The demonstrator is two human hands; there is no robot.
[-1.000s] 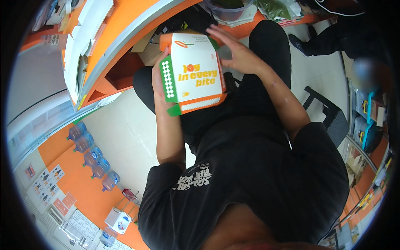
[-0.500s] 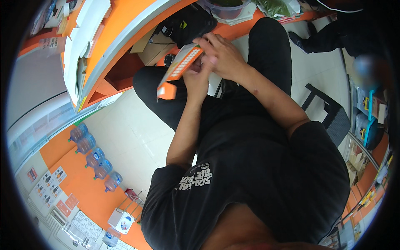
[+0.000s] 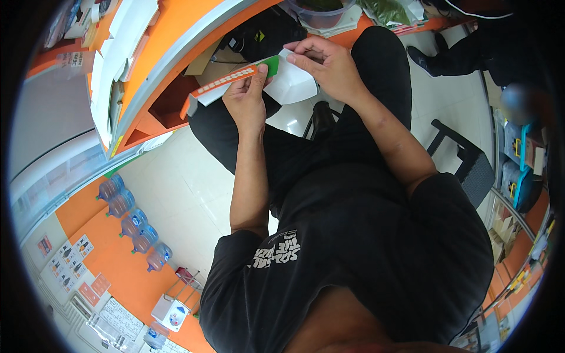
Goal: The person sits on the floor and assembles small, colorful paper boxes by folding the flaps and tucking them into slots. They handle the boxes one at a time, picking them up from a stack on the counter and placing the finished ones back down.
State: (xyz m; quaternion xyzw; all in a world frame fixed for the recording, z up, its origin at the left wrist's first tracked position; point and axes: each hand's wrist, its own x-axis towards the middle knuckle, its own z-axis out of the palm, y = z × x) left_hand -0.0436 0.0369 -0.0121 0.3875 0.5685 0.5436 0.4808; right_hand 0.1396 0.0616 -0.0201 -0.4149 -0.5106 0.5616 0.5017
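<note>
A thin cardboard carton, orange and green outside with a white inner side, is held over my lap. My left hand pinches its printed orange part, thumb on top near the green end. Closed on the upper edge of the white panel is my right hand, its thumb and fingers at the corner. The white panel spreads between both hands, while the orange part tilts down to the left. My left fingers partly cover the carton's middle.
An orange counter with a grey edge curves past my left knee. Beneath it lies a black bag. A black stool stands at right, near another person's shoe. Large water bottles line the left wall.
My hands have moved apart, the left one leftward and the right one slightly right. The carton has opened out, so its white inner side and green end now show.
</note>
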